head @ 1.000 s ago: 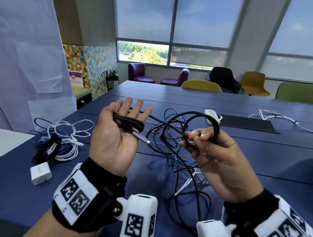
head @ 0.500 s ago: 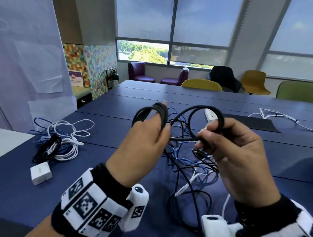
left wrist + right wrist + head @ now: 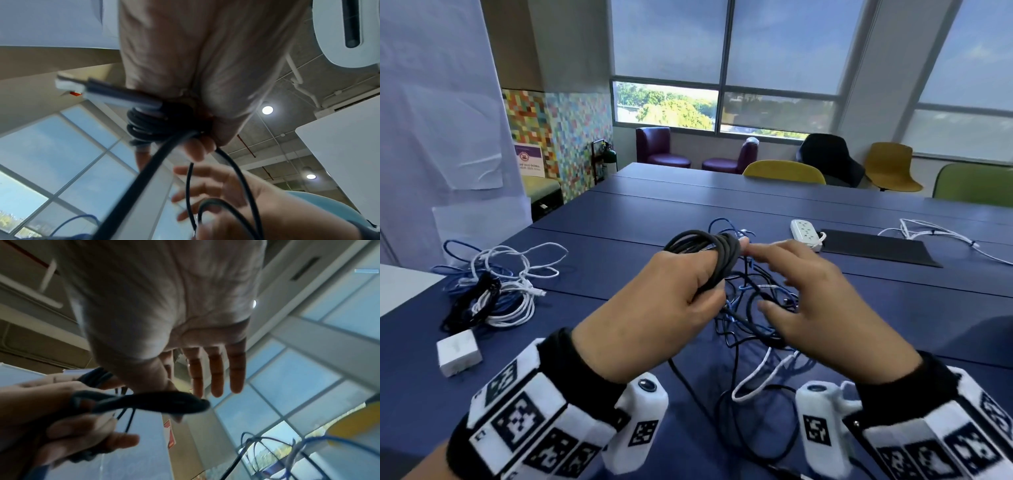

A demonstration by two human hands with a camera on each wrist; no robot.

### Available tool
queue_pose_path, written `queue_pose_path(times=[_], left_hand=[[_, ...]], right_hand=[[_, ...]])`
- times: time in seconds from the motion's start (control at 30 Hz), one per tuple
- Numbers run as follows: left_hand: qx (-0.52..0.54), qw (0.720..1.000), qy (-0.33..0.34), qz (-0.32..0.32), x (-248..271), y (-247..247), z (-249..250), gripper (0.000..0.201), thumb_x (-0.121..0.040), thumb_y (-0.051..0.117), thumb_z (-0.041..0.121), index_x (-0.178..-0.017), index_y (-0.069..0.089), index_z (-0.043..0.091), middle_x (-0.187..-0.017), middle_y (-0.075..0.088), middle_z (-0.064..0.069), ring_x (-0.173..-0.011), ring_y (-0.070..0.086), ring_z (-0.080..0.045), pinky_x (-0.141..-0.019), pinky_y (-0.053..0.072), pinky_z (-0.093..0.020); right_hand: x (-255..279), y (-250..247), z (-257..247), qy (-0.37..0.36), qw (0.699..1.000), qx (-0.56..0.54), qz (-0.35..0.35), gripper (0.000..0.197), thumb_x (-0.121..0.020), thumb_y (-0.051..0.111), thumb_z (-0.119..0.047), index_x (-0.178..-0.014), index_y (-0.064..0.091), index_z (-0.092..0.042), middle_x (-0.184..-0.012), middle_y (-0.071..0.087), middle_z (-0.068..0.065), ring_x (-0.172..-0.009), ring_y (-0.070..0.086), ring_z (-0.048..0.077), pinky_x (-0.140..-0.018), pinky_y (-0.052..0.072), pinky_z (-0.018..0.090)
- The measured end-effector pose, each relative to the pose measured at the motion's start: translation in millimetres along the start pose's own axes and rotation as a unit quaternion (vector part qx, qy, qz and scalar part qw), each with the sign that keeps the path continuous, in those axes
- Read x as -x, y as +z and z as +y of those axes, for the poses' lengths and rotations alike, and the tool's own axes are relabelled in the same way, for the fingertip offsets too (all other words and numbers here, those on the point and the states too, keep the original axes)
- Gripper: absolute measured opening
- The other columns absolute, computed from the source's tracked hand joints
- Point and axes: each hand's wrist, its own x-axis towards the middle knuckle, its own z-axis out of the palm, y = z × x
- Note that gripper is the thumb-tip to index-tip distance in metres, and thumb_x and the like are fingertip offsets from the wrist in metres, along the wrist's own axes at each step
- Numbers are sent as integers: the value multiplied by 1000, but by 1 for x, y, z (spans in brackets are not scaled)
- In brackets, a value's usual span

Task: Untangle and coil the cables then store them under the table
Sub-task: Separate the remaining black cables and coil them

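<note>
The left hand [image 3: 664,308] grips a black coil [image 3: 709,248] above the counter [image 3: 619,222]. The right hand [image 3: 822,308], fingers [image 3: 767,248] spread and holding nothing, hovers over the tangle [image 3: 753,308] mid-counter.

The black cable [image 3: 705,250] looks like smooth, dull rubber. The white cords [image 3: 513,284] are shiny plastic. The desk [image 3: 654,205] is flat, smooth and not shiny. The power strip [image 3: 804,233] is hard white plastic. The wristbands [image 3: 558,356] are soft black cloth.
</note>
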Motion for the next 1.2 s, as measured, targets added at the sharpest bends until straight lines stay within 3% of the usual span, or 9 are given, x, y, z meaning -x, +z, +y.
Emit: queue_pose_path(times=[0.1, 0.17, 0.23, 0.37, 0.47, 0.63, 0.77, 0.9, 1.2], left_hand=[[28, 1000, 12, -8, 0, 0, 3, 42, -93, 53, -2, -132, 58, 14, -75, 6, 42, -54, 47, 17, -54, 32, -1], [40, 999, 16, -18, 1, 1, 2, 43, -93, 53, -3, -133, 58, 13, -79, 55, 48, -59, 48, 21, -58, 32, 2], [45, 998, 22, -25, 1, 2, 1, 39, -93, 54, -3, -130, 60, 9, -100, 40, 51, -66, 49, 27, -62, 31, 4], [72, 997, 20, -18, 3, 5, -7, 29, -97, 55, 13, -125, 63, 8, -105, 27, 45, -99, 52, 18, -65, 37, -1], [108, 994, -16, -13, 5, 4, -16, 36, -97, 53, 31, -126, 62, 14, -94, 63, 27, -58, 58, -1, -58, 48, -19], [122, 990, -71, -2, 9, -2, -38, 45, -94, 55, 37, -119, 63, 1, -89, 25, 28, -61, 53, 8, -63, 42, -10], [183, 971, -150, -24, 16, -5, -52, 36, -94, 54, 38, -91, 66, 5, -58, 46, 3, -49, 45, -12, -50, 42, -28], [292, 931, -211, -59, 24, -7, -56, 34, -91, 63, 41, -81, 68, 8, -54, 37, -2, -43, 33, -13, -52, 44, -28], [583, 764, -273, 37, 30, -11, -34, 29, -91, 55, 28, -66, 54, 14, -50, 13, 8, -38, 8, -6, -39, 25, -18]], right_hand=[[-2, 5, -10, -67, 991, -112, -13, 53, -75, 52, -6, -124, 63, -24, -115, 65, -13, -111, 58, 2, -94, 44, 20], [-4, 4, -18, -28, 970, -228, -74, 39, -77, 49, -8, -110, 68, -16, -93, 69, -1, -84, 61, 5, -76, 47, 29], [-8, 1, -19, 8, 947, -304, -99, 25, -83, 54, -21, -92, 66, -2, -79, 56, 21, -68, 49, 26, -67, 43, 44], [-12, -3, -20, 13, 963, -264, -58, 27, -93, 65, -24, -75, 65, -3, -57, 46, -1, -52, 35, 4, -52, 30, 18], [-14, -2, -13, 99, 951, -287, 53, 31, -96, 57, -26, -69, 59, -13, -49, 33, -8, -43, 28, 7, -46, 27, 21], [-21, -17, 9, 289, 721, -599, 195, 33, -106, 36, -32, -78, 43, -16, -47, 31, -4, -36, 31, 11, -39, 38, 24], [-27, -24, 24, 298, 584, -714, 244, 36, -108, 25, -24, -85, 47, -7, -78, 75, 12, -71, 74, 20, -63, 61, 27], [-33, -19, 40, 322, 630, -677, 201, 21, -102, 31, -4, -104, 50, 4, -109, 70, 23, -81, 75, 27, -68, 62, 33], [-27, 9, 45, 372, 899, -231, -5, 41, -94, 61, -35, -79, 62, 3, -60, 70, 15, -46, 62, 22, -48, 51, 29]])
